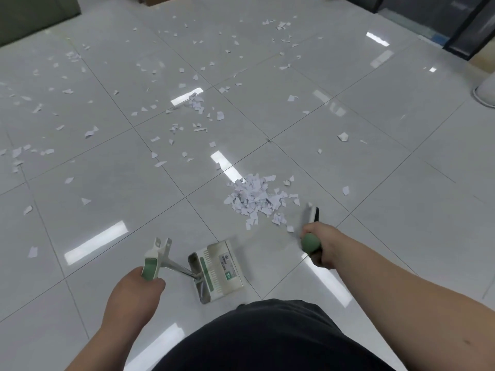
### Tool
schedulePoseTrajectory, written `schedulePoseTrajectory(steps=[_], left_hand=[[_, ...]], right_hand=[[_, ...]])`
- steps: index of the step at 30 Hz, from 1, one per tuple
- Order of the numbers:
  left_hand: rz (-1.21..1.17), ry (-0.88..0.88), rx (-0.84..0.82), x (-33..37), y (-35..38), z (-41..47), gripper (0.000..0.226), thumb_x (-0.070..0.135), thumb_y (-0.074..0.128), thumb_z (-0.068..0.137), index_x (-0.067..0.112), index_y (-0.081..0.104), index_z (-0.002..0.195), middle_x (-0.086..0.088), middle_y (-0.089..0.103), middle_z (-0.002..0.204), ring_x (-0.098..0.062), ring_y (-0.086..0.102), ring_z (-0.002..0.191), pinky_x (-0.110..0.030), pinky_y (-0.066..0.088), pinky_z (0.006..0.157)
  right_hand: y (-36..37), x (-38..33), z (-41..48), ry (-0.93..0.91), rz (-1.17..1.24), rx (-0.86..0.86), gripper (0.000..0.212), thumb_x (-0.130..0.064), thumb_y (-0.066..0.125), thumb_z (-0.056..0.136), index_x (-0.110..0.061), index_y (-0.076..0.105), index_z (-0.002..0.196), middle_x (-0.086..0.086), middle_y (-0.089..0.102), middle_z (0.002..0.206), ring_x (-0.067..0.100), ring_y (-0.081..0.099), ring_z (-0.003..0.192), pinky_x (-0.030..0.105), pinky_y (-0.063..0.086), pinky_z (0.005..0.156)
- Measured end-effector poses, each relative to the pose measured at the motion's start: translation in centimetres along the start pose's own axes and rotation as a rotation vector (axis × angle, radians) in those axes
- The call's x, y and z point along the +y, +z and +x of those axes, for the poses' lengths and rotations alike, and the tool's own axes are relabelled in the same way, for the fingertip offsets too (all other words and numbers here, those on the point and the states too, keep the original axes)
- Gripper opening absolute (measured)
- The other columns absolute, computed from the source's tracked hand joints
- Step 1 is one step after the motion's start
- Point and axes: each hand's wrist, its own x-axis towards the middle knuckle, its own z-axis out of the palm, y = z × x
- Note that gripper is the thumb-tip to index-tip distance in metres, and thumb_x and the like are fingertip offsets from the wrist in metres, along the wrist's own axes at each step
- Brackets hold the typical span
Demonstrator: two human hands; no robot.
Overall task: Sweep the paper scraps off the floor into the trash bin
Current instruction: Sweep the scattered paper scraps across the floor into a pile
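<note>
White paper scraps lie scattered over the glossy grey tile floor [375, 162]. A dense pile of scraps [254, 196] sits just ahead of me, right of centre. My right hand [324, 245] grips the green-tipped handle of a broom [310, 215], whose head rests at the pile's right edge. My left hand [134, 293] grips the green handle of a white dustpan [219, 269], which stands on the floor below the pile, between my hands. More loose scraps [195, 103] spread to the far left and the back.
A white round base [484, 95] stands at the right edge. Dark glass panels [463, 25] line the back right corner. A dark green block [34, 14] fills the back left corner. My dark-clothed body [267, 336] covers the bottom centre.
</note>
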Motion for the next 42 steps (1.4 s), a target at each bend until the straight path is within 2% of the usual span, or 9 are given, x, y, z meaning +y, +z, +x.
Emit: schedulePoseTrajectory(steps=[6, 11, 15, 19, 24, 30, 34, 38, 42], left_hand=[[0.029, -0.028, -0.001, 1.0, 0.2, -0.5, 0.011, 0.012, 0.053, 0.078, 0.010, 0.044, 0.072, -0.004, 0.043, 0.055, -0.026, 0.041, 0.052, -0.036, 0.037, 0.057], [0.068, -0.026, 0.001, 3.1, 1.1, -0.2, 0.015, 0.011, 0.053, 0.080, 0.011, 0.041, 0.072, -0.003, 0.042, 0.056, -0.026, 0.040, 0.053, -0.034, 0.034, 0.057], [0.103, -0.022, 0.013, 6.0, 2.2, 0.6, 0.017, 0.010, 0.054, 0.081, 0.010, 0.040, 0.071, -0.004, 0.042, 0.056, -0.026, 0.041, 0.053, -0.034, 0.033, 0.057], [0.090, -0.040, 0.009, 9.8, 4.0, 1.0, 0.017, 0.011, 0.054, 0.081, 0.011, 0.040, 0.072, -0.005, 0.044, 0.058, -0.027, 0.043, 0.054, -0.034, 0.035, 0.058], [0.107, -0.006, 0.001, 16.4, 6.8, 1.6, 0.014, 0.015, 0.054, 0.078, 0.005, 0.046, 0.074, -0.008, 0.048, 0.059, -0.029, 0.048, 0.055, -0.036, 0.038, 0.059], [0.170, 0.011, -0.002, 24.5, 10.5, 3.0, 0.010, 0.012, 0.053, 0.084, 0.003, 0.052, 0.079, -0.013, 0.054, 0.063, -0.031, 0.051, 0.057, -0.036, 0.040, 0.059], [0.182, 0.023, 0.021, 28.9, 12.9, 3.6, 0.010, 0.011, 0.053, 0.086, 0.003, 0.053, 0.080, -0.014, 0.055, 0.063, -0.033, 0.052, 0.058, -0.036, 0.040, 0.059], [0.171, 0.018, 0.040, 32.1, 14.3, 3.8, 0.008, 0.011, 0.054, 0.081, 0.004, 0.053, 0.079, -0.013, 0.054, 0.060, -0.033, 0.052, 0.056, -0.037, 0.043, 0.059], [0.135, 0.006, 0.058, 34.2, 15.0, 3.7, 0.008, 0.009, 0.054, 0.081, 0.004, 0.050, 0.076, -0.008, 0.048, 0.057, -0.031, 0.046, 0.054, -0.037, 0.042, 0.058]], right_hand=[[2.7, -3.5, 0.6, -0.012, 0.172, -0.241, 0.011, -0.010, 0.057, 0.077, -0.019, 0.051, 0.081, 0.004, 0.051, 0.063, 0.013, 0.036, 0.035, 0.013, 0.027, 0.035], [3.8, -7.0, 2.9, 0.011, 0.399, -0.391, 0.010, -0.012, 0.058, 0.080, -0.015, 0.048, 0.080, 0.004, 0.053, 0.065, 0.012, 0.039, 0.041, 0.014, 0.029, 0.035], [2.4, -9.1, 5.2, 0.014, 0.470, -0.449, 0.019, -0.014, 0.059, 0.080, -0.013, 0.053, 0.098, 0.004, 0.054, 0.062, 0.011, 0.041, 0.042, 0.014, 0.029, 0.037], [-2.0, -10.4, 6.9, -0.009, 0.354, -0.400, 0.035, -0.012, 0.062, 0.075, -0.013, 0.054, 0.109, 0.008, 0.057, 0.064, 0.013, 0.044, 0.039, 0.016, 0.031, 0.036], [-10.3, -13.3, 7.4, -0.066, 0.173, -0.249, 0.023, -0.006, 0.061, 0.076, -0.009, 0.057, 0.098, 0.014, 0.057, 0.065, 0.018, 0.042, 0.039, 0.018, 0.030, 0.042], [-20.0, -17.6, 10.0, -0.148, -0.046, -0.033, 0.019, -0.003, 0.067, 0.072, -0.005, 0.062, 0.089, 0.018, 0.060, 0.082, 0.026, 0.052, 0.062, 0.022, 0.036, 0.051], [-25.4, -20.9, 12.8, -0.152, -0.153, 0.054, 0.021, -0.003, 0.065, 0.071, -0.007, 0.059, 0.090, 0.014, 0.054, 0.084, 0.026, 0.047, 0.064, 0.020, 0.036, 0.050], [-28.4, -23.6, 15.3, -0.146, -0.248, 0.082, 0.020, 0.000, 0.063, 0.075, -0.007, 0.052, 0.090, 0.011, 0.042, 0.081, 0.024, 0.037, 0.064, 0.023, 0.029, 0.053], [-28.1, -25.0, 16.2, -0.108, -0.256, 0.012, 0.018, 0.000, 0.062, 0.076, -0.010, 0.052, 0.087, 0.009, 0.044, 0.077, 0.023, 0.040, 0.062, 0.022, 0.031, 0.052]])
